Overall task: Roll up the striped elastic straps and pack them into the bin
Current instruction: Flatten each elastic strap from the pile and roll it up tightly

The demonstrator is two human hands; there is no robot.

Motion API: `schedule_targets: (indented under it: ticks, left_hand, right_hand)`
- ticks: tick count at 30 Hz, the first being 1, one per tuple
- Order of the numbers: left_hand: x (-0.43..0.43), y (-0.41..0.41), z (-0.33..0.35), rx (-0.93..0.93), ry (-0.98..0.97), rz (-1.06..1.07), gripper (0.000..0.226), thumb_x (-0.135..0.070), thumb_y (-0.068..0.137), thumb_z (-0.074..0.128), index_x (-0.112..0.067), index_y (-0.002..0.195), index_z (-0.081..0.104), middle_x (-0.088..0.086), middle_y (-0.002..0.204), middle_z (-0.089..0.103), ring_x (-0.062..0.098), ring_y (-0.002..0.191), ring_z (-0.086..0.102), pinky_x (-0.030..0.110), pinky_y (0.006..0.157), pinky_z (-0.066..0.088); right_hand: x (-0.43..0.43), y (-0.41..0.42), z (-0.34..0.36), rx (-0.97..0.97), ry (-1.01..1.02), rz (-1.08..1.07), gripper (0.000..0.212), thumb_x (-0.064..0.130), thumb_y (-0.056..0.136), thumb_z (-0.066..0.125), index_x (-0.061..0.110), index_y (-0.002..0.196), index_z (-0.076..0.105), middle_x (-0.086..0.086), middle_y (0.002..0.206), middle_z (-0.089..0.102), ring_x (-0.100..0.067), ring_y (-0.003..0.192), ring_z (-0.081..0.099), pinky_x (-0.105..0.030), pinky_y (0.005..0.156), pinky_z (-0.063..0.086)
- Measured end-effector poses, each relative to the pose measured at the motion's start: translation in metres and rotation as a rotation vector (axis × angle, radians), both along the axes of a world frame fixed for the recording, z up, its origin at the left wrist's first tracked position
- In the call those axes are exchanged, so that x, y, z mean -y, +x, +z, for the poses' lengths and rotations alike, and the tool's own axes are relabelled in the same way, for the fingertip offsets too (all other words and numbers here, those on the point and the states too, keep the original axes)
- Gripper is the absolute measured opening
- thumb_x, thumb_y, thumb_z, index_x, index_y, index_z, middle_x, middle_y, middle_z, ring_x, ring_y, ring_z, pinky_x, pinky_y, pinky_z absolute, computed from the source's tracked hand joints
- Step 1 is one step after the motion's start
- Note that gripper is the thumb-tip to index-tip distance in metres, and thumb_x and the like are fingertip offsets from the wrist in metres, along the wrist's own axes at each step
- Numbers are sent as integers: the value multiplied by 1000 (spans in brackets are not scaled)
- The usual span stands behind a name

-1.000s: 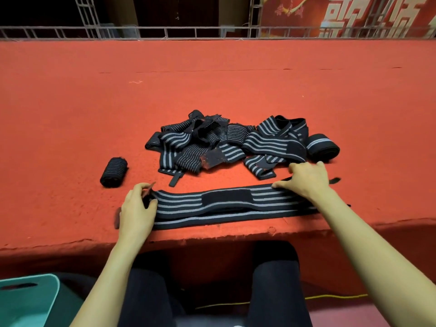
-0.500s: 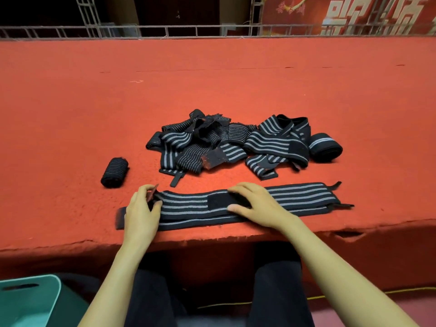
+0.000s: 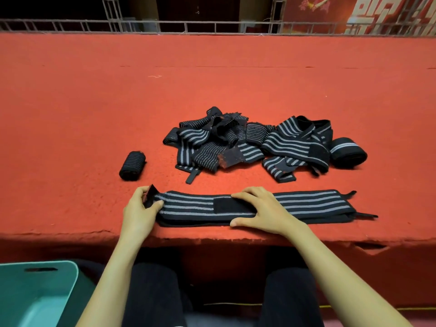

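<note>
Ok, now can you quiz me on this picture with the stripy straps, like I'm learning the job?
1. True or false: the right hand lies flat on the stretched-out strap.
2. Which hand pinches that strap's end? A) left hand B) right hand C) neither
3. Fill in: the teal bin sits ____ the edge of the red table.
Key: 1 true; 2 A; 3 below.
</note>
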State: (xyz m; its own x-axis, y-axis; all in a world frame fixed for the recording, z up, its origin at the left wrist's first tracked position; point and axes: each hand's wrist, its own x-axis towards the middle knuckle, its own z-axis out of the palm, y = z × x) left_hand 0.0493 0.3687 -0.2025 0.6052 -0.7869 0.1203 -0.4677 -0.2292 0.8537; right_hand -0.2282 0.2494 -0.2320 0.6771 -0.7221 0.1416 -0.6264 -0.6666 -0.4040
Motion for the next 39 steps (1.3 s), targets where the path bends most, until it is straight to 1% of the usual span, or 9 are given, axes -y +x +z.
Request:
schedule_targets:
  ticks: [8, 16, 19, 22, 26, 29, 32, 35, 39]
  left_hand:
    - [-5, 2, -1, 25, -4, 35, 33, -3, 84, 64, -10, 115, 55, -2, 103, 59, 17, 98, 53, 29, 86, 38]
    - [-12, 4, 1, 48, 8, 19, 38, -6, 80, 71, -10, 114, 56, -1, 103, 62, 17, 96, 56, 28, 85, 40]
    - [-11, 2, 4, 72, 24, 8, 39, -5, 79, 71, -9, 115, 55, -2, 102, 61, 17, 96, 56, 25, 84, 39]
    - [-9, 2, 5, 92, 46, 20, 45, -6, 77, 73, -9, 118, 54, -4, 103, 58, 14, 96, 54, 23, 84, 37]
    - [-12, 8, 2, 76, 54, 53, 41, -12, 78, 74, -11, 114, 56, 0, 102, 63, 18, 93, 58, 28, 82, 40]
    - [-15, 12, 1, 88, 45, 103, 31, -15, 84, 67, -12, 113, 56, -1, 89, 64, 20, 78, 58, 30, 74, 41]
    - [-17, 19, 0, 100, 50, 156, 23, -16, 86, 66, -14, 107, 57, -12, 71, 55, 15, 67, 53, 29, 68, 35]
    - [-20, 24, -3, 105, 83, 172, 20, -19, 85, 67, -18, 101, 56, -13, 68, 56, 10, 64, 52, 30, 64, 34]
    - [-19, 29, -8, 123, 198, 195, 26, -23, 83, 69, -18, 104, 52, -7, 66, 53, 21, 71, 54, 33, 65, 34]
  right_hand:
    - [-10, 4, 2, -9, -24, 8, 83, 79, 69, 53, 34, 138, 46, 12, 133, 44, -7, 126, 34, -30, 110, 22]
    - [-10, 3, 4, -20, 8, 25, 84, 82, 66, 51, 33, 135, 50, 13, 133, 44, -5, 126, 32, -31, 111, 22]
    - [-8, 10, 12, -45, 25, 39, 89, 88, 62, 44, 29, 128, 54, 12, 131, 45, -8, 124, 35, -31, 109, 25]
    - [-9, 32, 22, -44, 16, 48, 86, 88, 66, 39, 24, 120, 57, 7, 133, 45, -13, 128, 35, -34, 110, 26]
    - [-20, 78, 31, 24, 60, 203, 71, 67, 79, 59, 26, 135, 47, 4, 142, 40, -12, 135, 30, -38, 114, 24]
    - [-27, 110, 31, -7, 103, 277, 74, 61, 82, 61, 34, 145, 34, 1, 150, 32, -15, 140, 22, -35, 115, 17]
    - [-32, 128, 18, -19, 123, 297, 68, 59, 85, 59, 37, 145, 35, 0, 151, 31, -17, 140, 24, -36, 117, 17]
    - [-35, 130, 7, -22, 95, 272, 62, 62, 86, 54, 39, 142, 41, 3, 152, 32, -17, 140, 24, -36, 117, 15]
    - [-32, 128, 5, 11, 105, 262, 59, 62, 85, 55, 39, 138, 46, 6, 151, 33, -14, 139, 25, -33, 116, 14]
